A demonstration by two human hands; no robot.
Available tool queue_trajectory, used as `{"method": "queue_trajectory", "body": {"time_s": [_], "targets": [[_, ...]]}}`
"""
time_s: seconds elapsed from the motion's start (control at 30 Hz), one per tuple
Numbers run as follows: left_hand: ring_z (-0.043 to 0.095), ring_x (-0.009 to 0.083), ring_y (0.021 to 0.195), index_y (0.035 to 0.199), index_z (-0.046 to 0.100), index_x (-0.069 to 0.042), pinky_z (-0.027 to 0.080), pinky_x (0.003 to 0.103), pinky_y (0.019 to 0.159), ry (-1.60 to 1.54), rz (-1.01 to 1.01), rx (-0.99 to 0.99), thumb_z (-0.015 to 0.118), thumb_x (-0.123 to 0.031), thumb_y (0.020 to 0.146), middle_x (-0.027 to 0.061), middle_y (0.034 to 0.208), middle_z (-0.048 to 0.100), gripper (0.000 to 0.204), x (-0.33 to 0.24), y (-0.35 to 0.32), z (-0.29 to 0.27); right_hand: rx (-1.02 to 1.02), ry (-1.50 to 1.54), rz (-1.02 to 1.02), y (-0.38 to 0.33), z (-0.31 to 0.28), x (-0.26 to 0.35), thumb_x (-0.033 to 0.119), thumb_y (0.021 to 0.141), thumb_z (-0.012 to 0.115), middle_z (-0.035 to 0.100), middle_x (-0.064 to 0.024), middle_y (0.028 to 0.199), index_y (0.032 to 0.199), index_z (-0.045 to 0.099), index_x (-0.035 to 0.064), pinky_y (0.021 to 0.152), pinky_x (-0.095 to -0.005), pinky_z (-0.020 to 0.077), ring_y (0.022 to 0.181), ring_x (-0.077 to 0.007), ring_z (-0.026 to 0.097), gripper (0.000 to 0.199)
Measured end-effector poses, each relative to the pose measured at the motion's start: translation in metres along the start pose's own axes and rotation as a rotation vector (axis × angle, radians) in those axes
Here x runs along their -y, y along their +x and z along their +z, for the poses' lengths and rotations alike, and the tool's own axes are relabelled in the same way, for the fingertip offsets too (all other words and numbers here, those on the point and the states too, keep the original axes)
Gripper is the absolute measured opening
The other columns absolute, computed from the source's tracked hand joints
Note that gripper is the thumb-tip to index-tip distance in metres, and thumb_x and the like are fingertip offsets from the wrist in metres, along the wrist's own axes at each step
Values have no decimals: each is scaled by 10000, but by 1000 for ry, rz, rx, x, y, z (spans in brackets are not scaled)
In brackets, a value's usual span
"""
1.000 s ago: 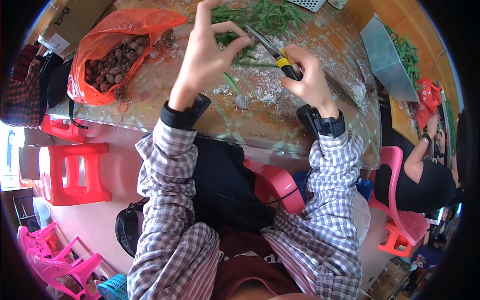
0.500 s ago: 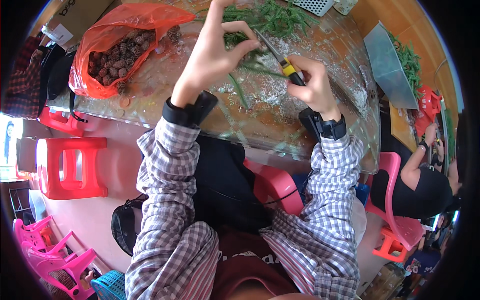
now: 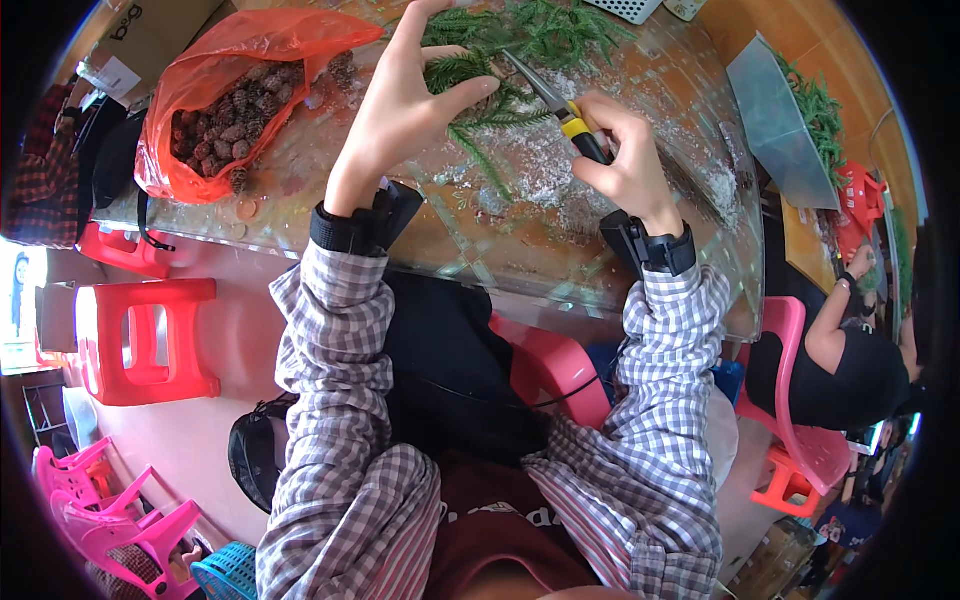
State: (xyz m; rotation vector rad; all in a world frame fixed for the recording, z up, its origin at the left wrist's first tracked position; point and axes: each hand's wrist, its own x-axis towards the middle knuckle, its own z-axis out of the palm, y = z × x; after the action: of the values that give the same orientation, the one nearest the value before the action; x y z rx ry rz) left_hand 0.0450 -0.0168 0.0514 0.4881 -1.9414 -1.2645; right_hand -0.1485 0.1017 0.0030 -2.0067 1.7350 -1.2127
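My left hand pinches a green needle sprig over the glass-topped table, thumb and fingers closed on its stem. My right hand grips pliers with yellow and black handles; their metal jaws point up-left at the sprig, close to my left thumb. More green sprigs lie in a heap at the table's far edge. White crumbs are scattered on the glass under both hands.
An orange plastic bag of brown cones lies open at the table's left. A grey tray with greenery is at the right, beside a seated person in black. Red stools and pink chairs stand on the floor at left.
My left hand has closed its thumb onto the sprig and moved slightly down. The pliers have shifted a little toward the sprig.
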Motion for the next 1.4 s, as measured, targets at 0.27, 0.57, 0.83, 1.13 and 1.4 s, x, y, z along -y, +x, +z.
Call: {"method": "queue_trajectory", "body": {"time_s": [0.27, 0.57, 0.83, 1.13, 1.4], "targets": [[341, 252, 1241, 1286, 355, -62, 399, 370, 935, -134, 650, 77, 677, -49, 772, 120, 1329, 353, 606, 21, 19, 0, -40, -3, -72, 1, 2, 1, 12, 536, 572, 391, -66, 742, 748, 450, -50, 546, -261, 277, 598, -137, 323, 253], [337, 247, 1244, 1267, 375, -64, 382, 380, 943, 4, 20, -55, 685, -52, 760, 123, 1324, 363, 594, 1, -2, 0, -68, -9, 23, 0, 2, 3, 7, 536, 574, 424, -72, 768, 693, 404, -29, 530, -251, 274, 599, -129, 336, 235], [350, 249, 1236, 1265, 380, -64, 370, 389, 949, 2, 6, -81, 693, -73, 757, 121, 1321, 368, 597, -1, -2, 1, -74, 7, -39, -1, -3, -3, -7, 539, 567, 483, -68, 833, 678, 397, -24, 515, -250, 261, 590, -124, 329, 220], [418, 221, 1165, 1266, 375, -50, 394, 362, 916, -110, 903, 12, 674, -86, 780, 129, 1268, 425, 572, 49, 15, -7, -57, -97, -47, 2, -2, 7, -6, 535, 583, 437, -65, 738, 678, 413, -31, 500, -258, 250, 576, -117, 321, 224], [552, 120, 944, 1273, 407, -56, 472, 250, 723, -127, 51, -14, 639, -55, 774, 79, 1090, 554, 551, 36, -9, -10, 12, -233, -42, 7, -11, 19, -8, 540, 599, 420, -69, 706, 711, 451, -33, 504, -270, 281, 564, -170, 356, 227]]}}
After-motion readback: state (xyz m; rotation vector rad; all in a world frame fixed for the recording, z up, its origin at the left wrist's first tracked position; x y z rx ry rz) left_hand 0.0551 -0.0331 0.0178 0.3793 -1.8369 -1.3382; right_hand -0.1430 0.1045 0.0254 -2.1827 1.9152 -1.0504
